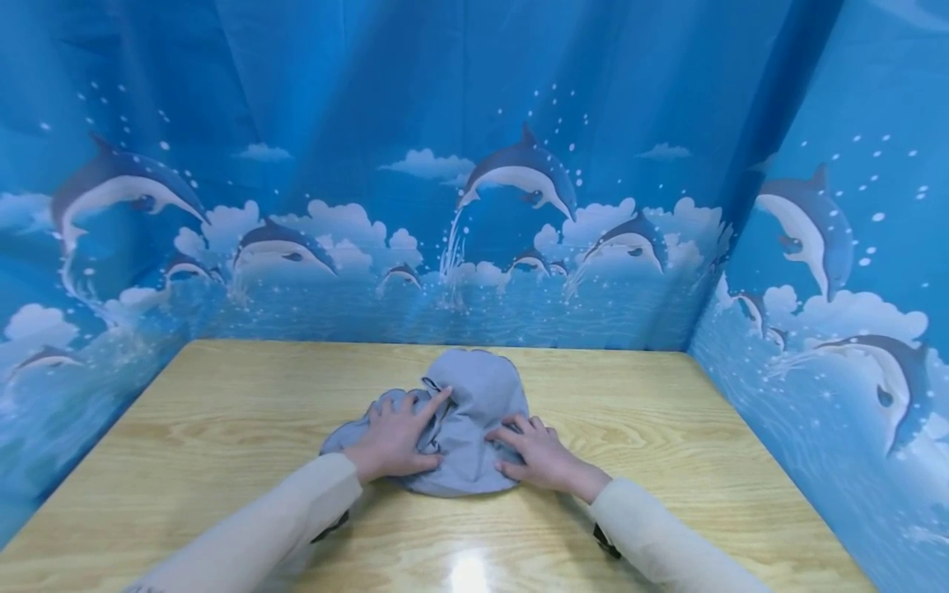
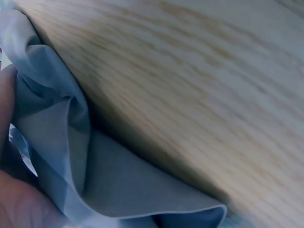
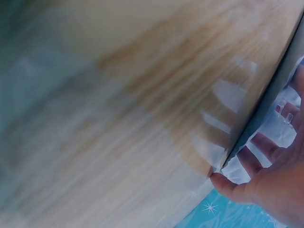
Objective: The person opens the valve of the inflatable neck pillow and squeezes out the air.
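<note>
A soft grey-blue cloth with a thin dark edge lies rumpled on the table; whether it is a garment or something else, I cannot tell. On its left part rests my left hand, fingers spread, the index finger stretched out over the bunched folds. My right hand touches the right edge with slightly bent, parted fingers. In the left wrist view, a loose fold of the cloth rises beside the thumb. The right wrist view has the right hand against the cloth's edge, fingers apart.
The light wood-grain table extends around the cloth on all sides. Blue curtains printed with dolphins and clouds stand along its back, left and right edges. Light falls as a bright glare near the front.
</note>
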`<state>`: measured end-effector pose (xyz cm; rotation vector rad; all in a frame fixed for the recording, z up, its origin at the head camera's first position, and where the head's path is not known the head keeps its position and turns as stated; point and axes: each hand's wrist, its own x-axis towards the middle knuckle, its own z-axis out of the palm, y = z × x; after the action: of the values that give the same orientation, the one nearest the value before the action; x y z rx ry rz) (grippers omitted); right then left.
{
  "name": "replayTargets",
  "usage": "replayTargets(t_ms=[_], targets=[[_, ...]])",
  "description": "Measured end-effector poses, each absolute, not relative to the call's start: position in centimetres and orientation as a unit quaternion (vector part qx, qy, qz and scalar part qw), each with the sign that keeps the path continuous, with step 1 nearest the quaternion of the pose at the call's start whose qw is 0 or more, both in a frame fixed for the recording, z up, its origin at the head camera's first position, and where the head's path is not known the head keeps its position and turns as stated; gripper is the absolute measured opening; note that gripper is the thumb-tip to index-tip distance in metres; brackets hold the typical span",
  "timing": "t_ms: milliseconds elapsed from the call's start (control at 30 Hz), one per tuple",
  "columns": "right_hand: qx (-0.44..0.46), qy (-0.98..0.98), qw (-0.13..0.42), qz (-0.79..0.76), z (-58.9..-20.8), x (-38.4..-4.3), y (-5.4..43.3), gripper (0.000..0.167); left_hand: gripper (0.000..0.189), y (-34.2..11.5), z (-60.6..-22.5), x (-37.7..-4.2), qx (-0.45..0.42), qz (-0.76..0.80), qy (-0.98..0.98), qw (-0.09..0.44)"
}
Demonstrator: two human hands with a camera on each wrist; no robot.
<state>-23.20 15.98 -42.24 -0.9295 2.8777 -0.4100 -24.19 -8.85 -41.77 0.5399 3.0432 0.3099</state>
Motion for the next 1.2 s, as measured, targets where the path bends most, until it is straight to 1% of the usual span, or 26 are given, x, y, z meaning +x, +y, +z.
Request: replayTargets(t_ms=[167,300,567,667,900,1200], targets=[[-0.302,0.943,0.044,-0.134,-42.25,-23.20,15.97,0.036,0.095,-8.72,-41.42,-24.05,0.177,0.115,0.977,0.033],[-0.304,0.942,0.045,-0.133,-42.15,-23.18,15.99,0.036,0.099,-8.97,-41.54,-24.02,0.177,0.125,0.976,0.027],[-0.307,0.942,0.044,-0.127,-42.23,-23.21,16.05,0.037,0.121,-8.89,-41.57,-23.84,0.188,0.128,0.974,0.024],[-0.306,0.942,0.046,-0.128,-42.25,-23.19,16.05,0.037,0.124,-8.80,-41.65,-23.64,0.201,0.102,0.974,0.019],[-0.303,0.943,0.049,-0.130,-42.24,-23.10,16.05,0.037,0.113,-8.37,-42.20,-23.50,0.228,0.054,0.972,0.001],[-0.307,0.941,0.052,-0.130,-42.30,-23.24,16.11,0.037,0.095,-8.20,-42.29,-23.60,0.241,0.044,0.970,0.006]])
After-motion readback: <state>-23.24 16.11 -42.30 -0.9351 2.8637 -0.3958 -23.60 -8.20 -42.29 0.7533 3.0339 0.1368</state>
